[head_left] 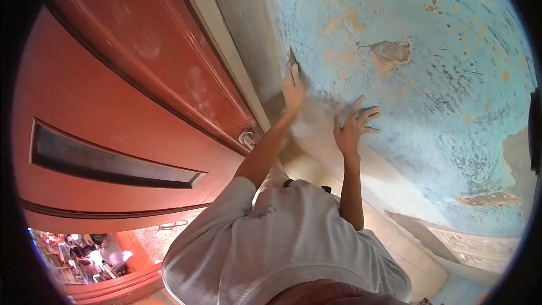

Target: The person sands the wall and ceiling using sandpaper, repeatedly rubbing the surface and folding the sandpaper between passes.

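Currently, I have both arms [351, 189] stretched forward to the blue wall [406, 99]. My left hand [293, 91] reaches furthest, its fingers [295, 73] narrowed on a thin tool [291, 56] that sits at the wall, near its left edge. My right hand [349, 131] is lower, its fingers spread wide at the wall. The door frame [221, 42] and handle [247, 140] sit near my left arm; rightward, the wall stretches broadly past a chipped patch [393, 51].
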`<action>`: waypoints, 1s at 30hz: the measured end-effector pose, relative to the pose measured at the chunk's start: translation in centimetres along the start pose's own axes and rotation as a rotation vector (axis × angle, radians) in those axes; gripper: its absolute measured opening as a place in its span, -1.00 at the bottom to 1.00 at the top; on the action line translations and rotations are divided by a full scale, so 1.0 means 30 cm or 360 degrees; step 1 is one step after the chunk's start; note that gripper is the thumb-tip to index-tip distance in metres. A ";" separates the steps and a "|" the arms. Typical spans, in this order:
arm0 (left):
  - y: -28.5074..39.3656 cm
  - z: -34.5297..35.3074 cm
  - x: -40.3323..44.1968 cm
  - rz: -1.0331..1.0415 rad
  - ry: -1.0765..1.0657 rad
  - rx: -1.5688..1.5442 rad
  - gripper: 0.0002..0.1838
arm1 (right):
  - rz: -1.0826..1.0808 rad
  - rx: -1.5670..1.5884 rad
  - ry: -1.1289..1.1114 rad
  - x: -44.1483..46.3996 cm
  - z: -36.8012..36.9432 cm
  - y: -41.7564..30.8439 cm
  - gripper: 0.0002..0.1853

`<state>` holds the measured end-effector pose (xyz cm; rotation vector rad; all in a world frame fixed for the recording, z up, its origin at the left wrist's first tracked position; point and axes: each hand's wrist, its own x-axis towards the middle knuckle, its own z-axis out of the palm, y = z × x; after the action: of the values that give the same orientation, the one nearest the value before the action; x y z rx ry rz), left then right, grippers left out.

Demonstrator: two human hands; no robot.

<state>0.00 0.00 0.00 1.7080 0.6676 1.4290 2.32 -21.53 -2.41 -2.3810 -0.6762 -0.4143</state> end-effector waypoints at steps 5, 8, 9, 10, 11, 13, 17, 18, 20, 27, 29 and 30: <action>-0.035 -0.188 -0.263 -0.0642 -0.0580 0.0019 -0.60 | -0.0149 0.0025 -0.0128 -0.059 -0.121 -0.032 -0.11; 0.086 -0.277 -0.332 -0.0694 -0.0537 -0.0785 -0.69 | -0.0349 0.0534 0.0174 -0.090 -0.118 -0.057 -0.26; 0.099 -0.308 -0.338 -0.0667 -0.0679 -0.0813 -0.72 | -0.0329 0.0516 0.0131 -0.103 -0.104 -0.060 -0.26; 0.106 -0.327 -0.352 -0.0675 -0.0746 -0.0828 -0.74 | -0.0363 0.0787 0.0038 -0.114 -0.085 -0.066 -0.35; 0.115 -0.346 -0.365 -0.0682 -0.0814 -0.0841 -0.75 | -0.0392 0.1062 -0.0047 -0.121 -0.066 -0.073 -0.43; 0.139 -0.381 -0.402 -0.0813 -0.0737 -0.0904 -0.73 | 0.0251 0.1760 -0.0727 -0.159 -0.029 -0.085 -0.52; 0.148 -0.458 -0.433 -0.0978 -0.0623 -0.0742 -0.74 | 0.0411 0.2192 -0.1238 -0.180 0.049 -0.071 -0.54; 0.153 -0.477 -0.438 -0.1018 -0.0645 -0.0615 -0.73 | 0.0411 0.2237 -0.1325 -0.181 0.039 -0.080 -0.56; 0.174 -0.517 -0.450 -0.0944 -0.0701 -0.0510 -0.73 | 0.0415 0.2283 -0.1434 -0.198 0.031 -0.088 -0.59; 0.294 -0.637 -0.442 -0.0511 -0.1017 0.0265 -0.65 | 0.0705 0.2459 -0.1711 -0.274 0.026 -0.094 -0.53; 0.307 -0.682 -0.408 -0.0473 -0.1107 0.0364 -0.65 | 0.0628 0.2479 -0.1632 -0.266 -0.005 -0.103 -0.55; 0.315 -0.693 -0.387 -0.0391 -0.1037 0.0320 -0.67 | 0.0615 0.2471 -0.1635 -0.266 -0.010 -0.086 -0.55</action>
<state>-23.67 -9.55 2.47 2.0154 0.6322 0.5890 -5.69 -22.88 -4.45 -0.9578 -0.5374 1.1766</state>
